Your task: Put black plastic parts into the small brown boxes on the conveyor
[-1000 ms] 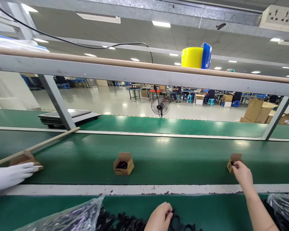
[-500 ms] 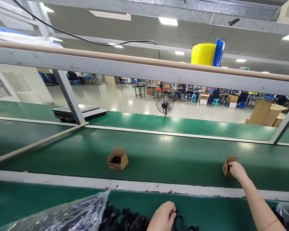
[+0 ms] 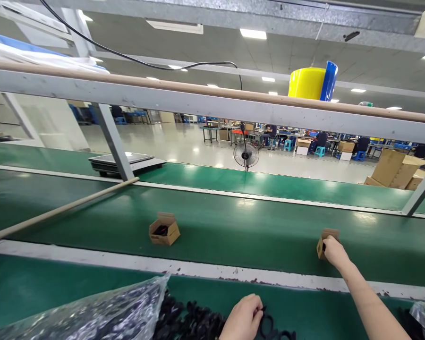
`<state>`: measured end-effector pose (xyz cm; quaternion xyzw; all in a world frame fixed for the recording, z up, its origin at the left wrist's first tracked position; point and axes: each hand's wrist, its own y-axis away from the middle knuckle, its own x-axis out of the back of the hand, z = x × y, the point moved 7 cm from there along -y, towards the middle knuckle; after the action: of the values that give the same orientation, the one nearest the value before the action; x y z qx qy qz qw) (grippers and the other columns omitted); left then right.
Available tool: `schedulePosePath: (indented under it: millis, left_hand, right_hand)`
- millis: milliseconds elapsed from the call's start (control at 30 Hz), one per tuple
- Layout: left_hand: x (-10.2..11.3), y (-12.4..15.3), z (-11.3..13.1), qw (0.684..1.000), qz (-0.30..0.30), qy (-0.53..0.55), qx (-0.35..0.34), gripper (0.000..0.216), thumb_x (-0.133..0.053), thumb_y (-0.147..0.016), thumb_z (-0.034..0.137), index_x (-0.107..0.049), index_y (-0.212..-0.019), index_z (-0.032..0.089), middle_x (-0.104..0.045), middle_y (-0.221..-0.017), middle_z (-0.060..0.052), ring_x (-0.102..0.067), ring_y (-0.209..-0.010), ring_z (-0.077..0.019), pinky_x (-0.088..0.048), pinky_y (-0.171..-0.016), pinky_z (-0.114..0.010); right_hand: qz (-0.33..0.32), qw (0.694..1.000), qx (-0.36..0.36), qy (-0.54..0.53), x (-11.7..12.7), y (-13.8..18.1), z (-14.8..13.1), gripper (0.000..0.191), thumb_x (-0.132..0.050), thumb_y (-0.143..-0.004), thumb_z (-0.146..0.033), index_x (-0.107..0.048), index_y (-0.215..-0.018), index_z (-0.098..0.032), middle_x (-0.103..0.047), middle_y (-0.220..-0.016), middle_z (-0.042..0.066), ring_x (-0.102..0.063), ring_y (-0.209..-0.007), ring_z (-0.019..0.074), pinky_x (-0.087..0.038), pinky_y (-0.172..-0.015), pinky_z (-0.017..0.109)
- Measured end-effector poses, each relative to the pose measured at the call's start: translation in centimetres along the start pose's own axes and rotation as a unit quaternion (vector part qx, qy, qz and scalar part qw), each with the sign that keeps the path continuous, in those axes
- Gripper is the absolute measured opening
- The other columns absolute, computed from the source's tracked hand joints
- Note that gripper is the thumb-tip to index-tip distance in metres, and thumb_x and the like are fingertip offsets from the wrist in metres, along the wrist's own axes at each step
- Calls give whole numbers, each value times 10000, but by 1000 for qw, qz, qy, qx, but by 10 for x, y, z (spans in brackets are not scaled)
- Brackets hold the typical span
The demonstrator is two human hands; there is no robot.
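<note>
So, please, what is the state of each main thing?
Left brown cardboard box: open, dark contents inside.
Right brown cardboard box: open, right hand at its mouth.
Left hand: fingertips closed on a small black part.
Heap of small black parts: loose.
Clear plastic bag, lower left: crumpled, contents showing through.
Long pale wooden rod: lying slanted.
Round black fan: running or stopped, unclear.

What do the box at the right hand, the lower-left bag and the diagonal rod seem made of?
Box: matte brown cardboard, given its raised flap.
Bag: thin, glossy plastic film, see-through with creased highlights.
Rod: probably smooth wood by its tan colour, though plastic's possible.
</note>
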<state>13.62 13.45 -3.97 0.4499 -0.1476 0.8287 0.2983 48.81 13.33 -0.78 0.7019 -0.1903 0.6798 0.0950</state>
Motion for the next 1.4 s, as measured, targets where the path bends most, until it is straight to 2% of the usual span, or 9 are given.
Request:
schedulePosePath:
  millis: [233,467,667,800,900,1033,1167,1267,1400]
  left_hand:
    - [4,2,5,1000,-5,8,3,143,-447,-754,69,-516,-715,187,-566,-779,-7,-515,-764,-155,-361,-687,-243]
    - [1,3,4,1000,-4,11,-1,146,-446,-761,73,-531,-722,185,-565,-775,-8,-515,-772,-155,-360,-691,-239]
    - [13,0,8,998,34,42,11,144,-444,-758,80,-528,-692,177,-562,-750,-9,-518,-728,-151,-364,-667,-236]
    - [37,-20,26,992,50,112,12,142,-454,-779,134,-547,-678,174,-563,-691,8,-521,-686,-146,-370,-638,-231]
    - [49,-55,49,988,51,145,3,135,-472,-777,143,-582,-703,164,-582,-683,8,-526,-665,-138,-378,-630,-228]
    - [45,-116,84,989,58,136,5,122,-511,-763,144,-625,-719,148,-622,-725,-27,-549,-705,-156,-396,-659,-246]
    - [34,-159,106,990,62,129,12,168,-511,-790,163,-657,-857,113,-656,-840,-89,-576,-783,-179,-418,-715,-262]
    - [35,-166,102,991,60,120,12,256,-482,-827,208,-635,-1000,100,-657,-918,-109,-585,-833,-184,-427,-745,-264]
    - [48,-143,79,996,25,90,-9,279,-435,-835,227,-654,-975,125,-669,-892,-80,-592,-811,-181,-435,-728,-260]
  right_hand:
    - [37,997,28,55,-16,24,-34,516,-359,-752,-4,-503,-1246,-45,-470,-1321,188,-423,-1211,261,-227,-1037,399]
    - [44,998,16,51,-42,23,-70,517,-393,-745,-38,-482,-1253,-3,-496,-1294,207,-399,-1237,297,-212,-1052,436]
    - [73,995,58,18,-24,21,-89,573,-440,-670,-58,-501,-1239,-32,-485,-1316,170,-339,-1282,290,-209,-1071,427]
    - [192,977,64,-61,-13,50,-74,582,-325,-740,-75,-412,-1314,-113,-400,-1391,109,-253,-1332,239,-224,-1085,419]
    - [273,945,28,-178,-23,82,-48,480,-290,-802,-159,-446,-1256,-143,-458,-1318,123,-356,-1267,262,-322,-1036,428]
    - [254,935,-6,-248,-49,97,-28,368,-312,-830,-235,-529,-1112,-137,-516,-1212,152,-451,-1159,293,-379,-979,454]
    - [242,930,1,-275,-54,92,-25,311,-339,-825,-242,-578,-1008,-164,-551,-1150,141,-477,-1118,286,-397,-956,452]
    - [237,927,4,-290,-53,89,-24,285,-366,-809,-251,-596,-962,-182,-573,-1121,128,-488,-1101,285,-407,-944,450]
    - [230,924,-5,-306,-53,91,-22,289,-358,-808,-263,-589,-961,-183,-586,-1097,125,-506,-1081,276,-408,-941,430]
